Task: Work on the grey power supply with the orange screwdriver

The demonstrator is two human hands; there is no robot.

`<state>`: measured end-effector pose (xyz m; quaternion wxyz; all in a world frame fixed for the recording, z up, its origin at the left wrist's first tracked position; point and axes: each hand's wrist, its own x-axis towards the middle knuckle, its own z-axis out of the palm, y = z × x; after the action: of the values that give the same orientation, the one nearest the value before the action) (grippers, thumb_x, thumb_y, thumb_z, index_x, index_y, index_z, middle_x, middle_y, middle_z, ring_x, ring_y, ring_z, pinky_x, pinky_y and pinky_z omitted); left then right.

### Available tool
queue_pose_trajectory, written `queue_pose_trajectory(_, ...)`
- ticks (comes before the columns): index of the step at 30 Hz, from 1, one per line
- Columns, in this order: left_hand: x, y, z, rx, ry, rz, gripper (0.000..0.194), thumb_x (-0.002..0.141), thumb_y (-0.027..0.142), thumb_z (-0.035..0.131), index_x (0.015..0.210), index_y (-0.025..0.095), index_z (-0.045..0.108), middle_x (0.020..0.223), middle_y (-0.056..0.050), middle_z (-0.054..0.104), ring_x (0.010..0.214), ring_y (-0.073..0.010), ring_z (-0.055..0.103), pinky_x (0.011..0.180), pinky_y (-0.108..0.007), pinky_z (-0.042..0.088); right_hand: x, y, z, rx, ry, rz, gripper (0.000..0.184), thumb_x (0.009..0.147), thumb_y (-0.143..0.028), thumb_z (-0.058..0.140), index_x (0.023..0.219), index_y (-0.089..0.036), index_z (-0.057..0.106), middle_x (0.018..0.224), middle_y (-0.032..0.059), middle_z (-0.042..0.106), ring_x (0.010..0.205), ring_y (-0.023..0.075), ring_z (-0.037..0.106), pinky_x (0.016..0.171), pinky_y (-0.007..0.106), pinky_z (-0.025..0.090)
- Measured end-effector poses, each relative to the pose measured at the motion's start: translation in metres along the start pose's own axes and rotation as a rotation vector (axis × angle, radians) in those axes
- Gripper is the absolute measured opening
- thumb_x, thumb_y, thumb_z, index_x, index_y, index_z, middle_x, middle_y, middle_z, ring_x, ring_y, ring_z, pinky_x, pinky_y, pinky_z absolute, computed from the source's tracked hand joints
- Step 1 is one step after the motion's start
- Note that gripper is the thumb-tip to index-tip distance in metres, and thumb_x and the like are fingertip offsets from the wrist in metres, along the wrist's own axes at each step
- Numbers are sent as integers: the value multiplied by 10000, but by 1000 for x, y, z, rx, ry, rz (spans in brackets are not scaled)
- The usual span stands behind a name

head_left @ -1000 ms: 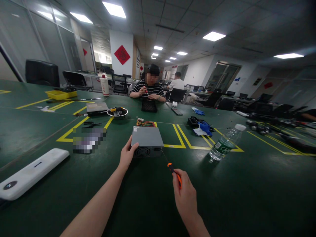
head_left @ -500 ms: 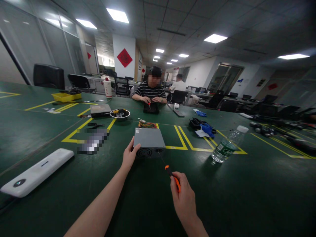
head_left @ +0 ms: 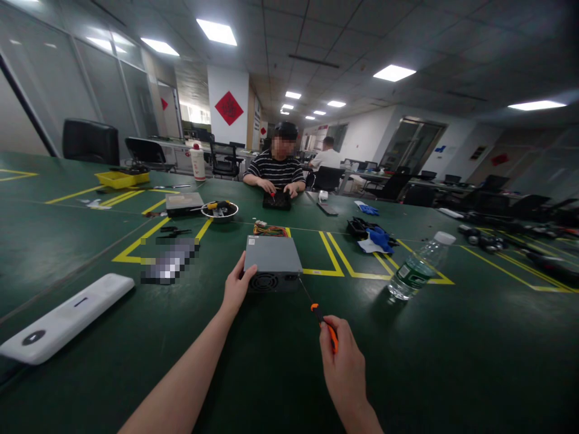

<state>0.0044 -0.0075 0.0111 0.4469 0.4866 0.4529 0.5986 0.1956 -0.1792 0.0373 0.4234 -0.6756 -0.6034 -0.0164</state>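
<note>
A grey metal power supply box [head_left: 272, 260] with a round fan grille on its near face lies on the green table [head_left: 452, 355]. My left hand [head_left: 236, 288] grips its near left corner. My right hand [head_left: 342, 365] is closed round the orange handle of a screwdriver [head_left: 322, 318]. The thin shaft reaches up to the box's near right corner. A bundle of coloured wires [head_left: 270, 229] comes out behind the box.
A clear water bottle [head_left: 417, 266] lies to the right. A long white device [head_left: 67, 316] lies at the left. Blue gloves [head_left: 377, 238], a metal bowl [head_left: 219, 208], another grey box [head_left: 183, 202] and a yellow tray [head_left: 120, 178] sit farther back. A person in a striped shirt [head_left: 275, 170] works opposite.
My right hand and the screwdriver have shifted slightly right and down. The person opposite has lowered their hands onto a black object. My left hand stays on the box.
</note>
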Motion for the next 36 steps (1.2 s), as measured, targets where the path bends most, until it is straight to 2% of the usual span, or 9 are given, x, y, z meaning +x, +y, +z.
queue_pose_trajectory(20,1,0,0,7,6,-1,600,697,396,616,1258,255,457,1305,-9,483,1231,-200,406,1043,-308,265,2,1,2,30,-88,51,235,891,-390,322,946,-220,475,820,37,568,663,164,613,573,290,514)
queue_pose_trajectory(23,2,-2,0,-7,-8,-2,627,701,410,611,1279,253,428,1314,-11,473,1217,-203,424,1027,-310,295,2,-4,3,16,-89,39,206,869,-368,377,971,-212,465,910,63,538,735,175,617,611,295,528)
queue_pose_trajectory(26,3,-5,-1,-24,-15,-6,645,699,414,614,1289,247,415,1318,-18,468,1207,-202,435,1026,-308,298,0,-4,6,-13,-31,19,213,856,-337,392,1002,-192,447,1012,102,490,758,179,624,603,286,538)
queue_pose_trajectory(31,5,-8,-3,-40,-21,-26,672,686,424,623,1294,232,409,1282,-37,506,1190,-209,454,1013,-310,316,-2,12,7,-34,-10,-139,202,868,-348,409,995,-208,481,892,60,554,725,166,641,593,257,535)
queue_pose_trajectory(36,6,-10,-4,-30,-28,-5,648,694,424,613,1286,248,417,1296,-24,491,1197,-211,446,1021,-323,305,-1,21,4,-80,-21,-78,266,875,-398,390,1030,-212,502,870,70,627,720,183,653,575,267,531)
